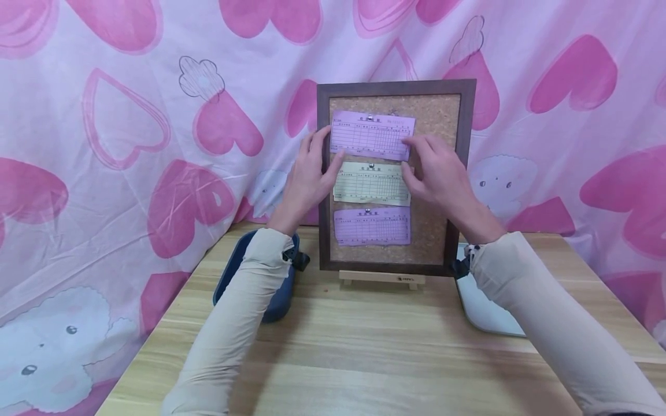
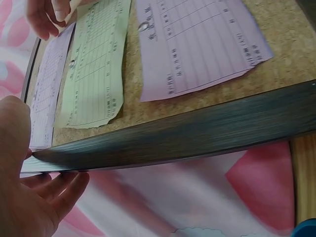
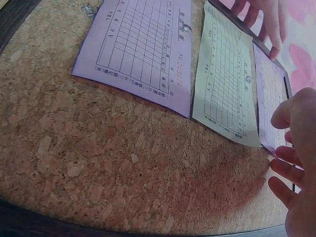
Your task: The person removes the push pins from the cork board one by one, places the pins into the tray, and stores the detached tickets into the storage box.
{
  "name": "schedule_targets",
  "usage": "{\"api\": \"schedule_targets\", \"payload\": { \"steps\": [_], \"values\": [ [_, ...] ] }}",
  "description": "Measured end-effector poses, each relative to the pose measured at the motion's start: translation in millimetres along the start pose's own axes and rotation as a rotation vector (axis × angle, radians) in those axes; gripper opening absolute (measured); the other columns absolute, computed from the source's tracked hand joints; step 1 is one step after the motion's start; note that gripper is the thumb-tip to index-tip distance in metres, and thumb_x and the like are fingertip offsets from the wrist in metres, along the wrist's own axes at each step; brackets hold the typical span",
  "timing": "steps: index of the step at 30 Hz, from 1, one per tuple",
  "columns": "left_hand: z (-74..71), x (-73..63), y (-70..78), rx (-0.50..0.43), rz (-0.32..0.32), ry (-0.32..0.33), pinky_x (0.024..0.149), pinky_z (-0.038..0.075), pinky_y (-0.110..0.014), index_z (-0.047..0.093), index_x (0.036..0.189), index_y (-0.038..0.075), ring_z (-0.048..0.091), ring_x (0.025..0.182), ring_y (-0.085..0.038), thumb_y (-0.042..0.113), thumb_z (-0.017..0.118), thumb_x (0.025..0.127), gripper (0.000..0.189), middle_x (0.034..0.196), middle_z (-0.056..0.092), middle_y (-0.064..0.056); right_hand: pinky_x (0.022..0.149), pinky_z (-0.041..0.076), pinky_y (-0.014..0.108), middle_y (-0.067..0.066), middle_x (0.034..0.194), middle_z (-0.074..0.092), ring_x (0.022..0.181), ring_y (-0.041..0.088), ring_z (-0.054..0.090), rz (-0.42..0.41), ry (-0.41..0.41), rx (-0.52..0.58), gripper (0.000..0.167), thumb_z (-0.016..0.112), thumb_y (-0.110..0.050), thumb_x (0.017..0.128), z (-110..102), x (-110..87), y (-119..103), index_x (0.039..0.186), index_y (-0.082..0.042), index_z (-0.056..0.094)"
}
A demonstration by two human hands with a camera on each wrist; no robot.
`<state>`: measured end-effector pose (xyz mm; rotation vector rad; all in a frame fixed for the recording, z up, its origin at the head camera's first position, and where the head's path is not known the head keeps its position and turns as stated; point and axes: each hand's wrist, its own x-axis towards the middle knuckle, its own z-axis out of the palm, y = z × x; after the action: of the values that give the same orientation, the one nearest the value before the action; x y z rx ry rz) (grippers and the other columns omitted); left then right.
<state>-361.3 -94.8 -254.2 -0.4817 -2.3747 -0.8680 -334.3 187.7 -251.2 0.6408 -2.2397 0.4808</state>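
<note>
A framed cork board (image 1: 434,231) stands upright, carrying a top purple slip (image 1: 359,138), a pale green slip (image 1: 364,188) and a lower purple slip (image 1: 372,228). Each is a printed form with a small silver pin at its top edge. My left hand (image 1: 310,176) grips the left side of the dark frame (image 2: 163,140), thumb in front and fingers behind it. Beside the right edge of the top slip, my right hand (image 1: 439,173) has thumb and fingers spread, with the index fingertip over the slip's edge.
A small wooden easel (image 1: 382,278) supports the board on the wooden table (image 1: 364,346). Behind my left forearm lies a dark blue tray (image 1: 281,303); a pale tray (image 1: 484,309) lies partly under my right forearm. A pink heart-patterned curtain (image 1: 182,133) hangs close behind.
</note>
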Motion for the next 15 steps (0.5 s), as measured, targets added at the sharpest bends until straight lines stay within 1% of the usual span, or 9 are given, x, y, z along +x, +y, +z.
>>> {"api": "schedule_targets", "payload": {
  "steps": [5,10,12,15],
  "values": [
    [-2.3,7.3,1.9,0.011,0.012,-0.003,0.126,0.043,-0.049,0.032,0.170,0.032,0.045,0.156,-0.025,0.058,0.052,0.109,0.070,0.174,0.035,-0.007,0.094,0.048,0.047,0.017,0.131,0.065,0.113,0.032,0.056,0.006,0.012,-0.002,0.047,0.066,-0.020,0.103,2.0,5.5,0.7,0.147,-0.004,0.059],
    [-2.0,14.7,2.9,0.022,0.023,0.018,0.128,0.040,-0.049,0.032,0.170,0.034,0.041,0.159,-0.027,0.058,0.052,0.109,0.068,0.175,0.033,-0.010,0.090,0.049,0.047,0.017,0.132,0.065,0.112,0.032,0.057,0.003,0.034,-0.011,0.044,0.065,-0.020,0.103,3.4,11.6,0.7,0.144,-0.004,0.061],
    [-1.5,17.2,3.7,0.027,0.022,0.026,0.128,0.040,-0.050,0.031,0.171,0.034,0.042,0.158,-0.028,0.057,0.052,0.109,0.069,0.175,0.033,-0.011,0.092,0.048,0.047,0.017,0.134,0.064,0.113,0.032,0.057,0.005,0.043,-0.010,0.044,0.065,-0.020,0.103,3.4,13.8,0.2,0.143,-0.004,0.061],
    [-0.6,19.8,5.3,0.024,0.027,0.042,0.126,0.042,-0.049,0.031,0.171,0.032,0.047,0.154,-0.029,0.054,0.053,0.109,0.069,0.172,0.036,-0.013,0.097,0.048,0.049,0.018,0.136,0.064,0.117,0.033,0.056,0.013,0.049,-0.009,0.044,0.065,-0.021,0.103,3.1,16.5,-1.0,0.143,-0.004,0.062]
  ]
}}
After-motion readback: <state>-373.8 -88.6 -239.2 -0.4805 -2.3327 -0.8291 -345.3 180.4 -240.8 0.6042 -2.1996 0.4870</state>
